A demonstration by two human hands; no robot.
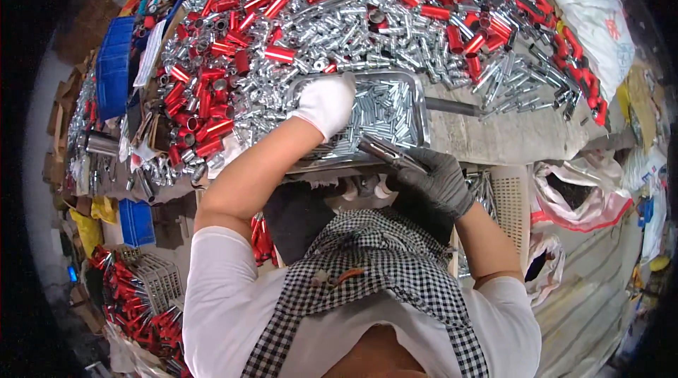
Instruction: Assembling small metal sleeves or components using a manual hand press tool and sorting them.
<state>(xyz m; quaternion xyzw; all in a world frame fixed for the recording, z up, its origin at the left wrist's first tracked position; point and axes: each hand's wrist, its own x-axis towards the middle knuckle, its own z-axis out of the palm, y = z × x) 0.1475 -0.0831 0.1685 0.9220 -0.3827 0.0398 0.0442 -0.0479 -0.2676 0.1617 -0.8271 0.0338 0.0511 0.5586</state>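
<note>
Heap of silver parts (pixel 413 42) with smooth, glossy red tubes (pixel 280 54): 10 to 2 o'clock. Shallow, shiny metal tray (pixel 420 106): 12 o'clock. Worker's white-gloved left hand (pixel 327 104) over tray's left part; fingers curled, grip hidden, cannot tell hold. Grey-gloved right hand (pixel 436 181) closed round round-sided metal tube (pixel 383 150): toward 10 o'clock from its palm, long axis 10–4; right hand nearer, left's 4 o'clock. Slim, straight silver pins (pixel 385 106) jumbled in tray.

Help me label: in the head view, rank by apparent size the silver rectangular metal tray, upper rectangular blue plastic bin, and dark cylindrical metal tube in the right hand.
1. Metal tray
2. Blue bin
3. Metal tube
</note>
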